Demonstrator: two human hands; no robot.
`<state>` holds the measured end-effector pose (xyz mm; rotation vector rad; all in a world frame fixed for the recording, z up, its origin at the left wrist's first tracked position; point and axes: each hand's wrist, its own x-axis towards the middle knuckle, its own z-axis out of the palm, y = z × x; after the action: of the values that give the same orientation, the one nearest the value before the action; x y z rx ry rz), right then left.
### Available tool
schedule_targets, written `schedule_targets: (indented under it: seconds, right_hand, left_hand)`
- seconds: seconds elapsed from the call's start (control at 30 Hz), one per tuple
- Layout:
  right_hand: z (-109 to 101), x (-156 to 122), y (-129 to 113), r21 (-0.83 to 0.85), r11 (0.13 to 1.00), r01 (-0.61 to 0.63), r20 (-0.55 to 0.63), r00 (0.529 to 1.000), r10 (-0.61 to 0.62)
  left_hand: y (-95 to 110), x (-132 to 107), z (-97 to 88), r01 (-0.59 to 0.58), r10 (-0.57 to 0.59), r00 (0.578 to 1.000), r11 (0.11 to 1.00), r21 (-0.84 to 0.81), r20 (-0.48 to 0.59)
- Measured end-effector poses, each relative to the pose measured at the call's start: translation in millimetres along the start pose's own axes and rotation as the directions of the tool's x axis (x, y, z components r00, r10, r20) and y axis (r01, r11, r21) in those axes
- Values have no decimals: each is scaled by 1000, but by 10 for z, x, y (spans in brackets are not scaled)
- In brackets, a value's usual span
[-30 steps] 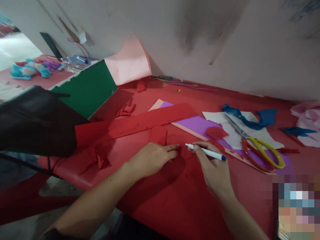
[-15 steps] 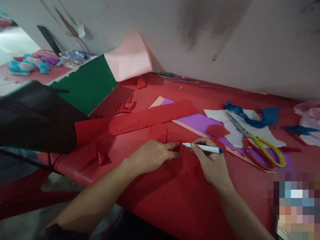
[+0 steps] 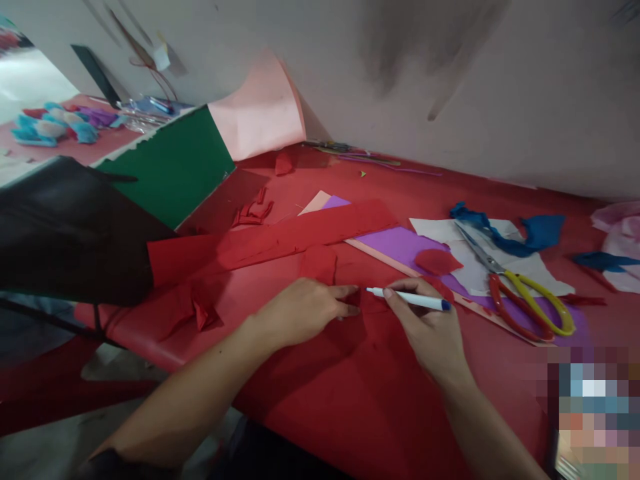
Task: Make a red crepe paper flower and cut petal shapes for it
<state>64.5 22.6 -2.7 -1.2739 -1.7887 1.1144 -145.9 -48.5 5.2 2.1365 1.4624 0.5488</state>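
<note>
Grey wall (image 3: 240, 30) marked by dark smudges (image 3: 395, 50), red tabletop (image 3: 425, 197) set against it, green board (image 3: 170, 167) seen at left, floor (image 3: 75, 440) glimpsed below, upper-left corner brightly lit.

A slim white marker pen (image 3: 420, 301) is extending crosswise, its white tip pointing left, its blue end pointing right. Red fabric (image 3: 360, 380) is lying spread beneath it, showing slight wrinkles.

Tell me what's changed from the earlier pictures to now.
Only a little: the pen in the right hand has its tip slightly further left, nearer the left hand, and lies a bit closer to level in the view. Nothing was visibly picked up or let go. The left hand stays on the red fabric, and the scissors stay put.
</note>
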Motion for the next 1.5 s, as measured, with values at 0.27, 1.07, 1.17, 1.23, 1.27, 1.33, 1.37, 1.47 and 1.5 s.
schedule_targets:
  seconds: [0.27,1.07,1.17,1.23,1.27,1.33,1.37,1.47,1.5]
  right_hand:
    - [-26,-5,-32,-48,996,70,168,984,-61]
    - [13,8,-9,-118,992,43,141,990,-26]
    - [24,6,-2,-118,993,33,127,992,-18]
    - [32,4,-5,-130,991,30,108,994,-16]
    - [36,3,-8,-133,991,30,100,995,-17]
    - [42,1,-10,-135,991,27,88,996,-15]
    - [45,0,-10,-131,991,24,82,997,-14]
    - [47,-1,-7,-117,993,10,44,999,-5]
    - [45,-1,-6,-112,994,4,26,1000,-1]
  left_hand:
    - [-2,9,7,-8,6,1000,996,88,27]
    - [38,17,-12,-99,79,994,950,297,80]
    - [35,18,-5,-92,78,995,954,286,61]
    - [36,19,-9,-93,77,995,952,292,64]
    - [38,19,-14,-93,74,994,949,301,74]
    - [40,20,-21,-97,72,993,944,316,91]
    - [39,19,-23,-100,74,993,943,319,93]
    - [34,16,-16,-101,75,993,939,329,91]
    - [33,16,-12,-100,71,993,936,336,95]
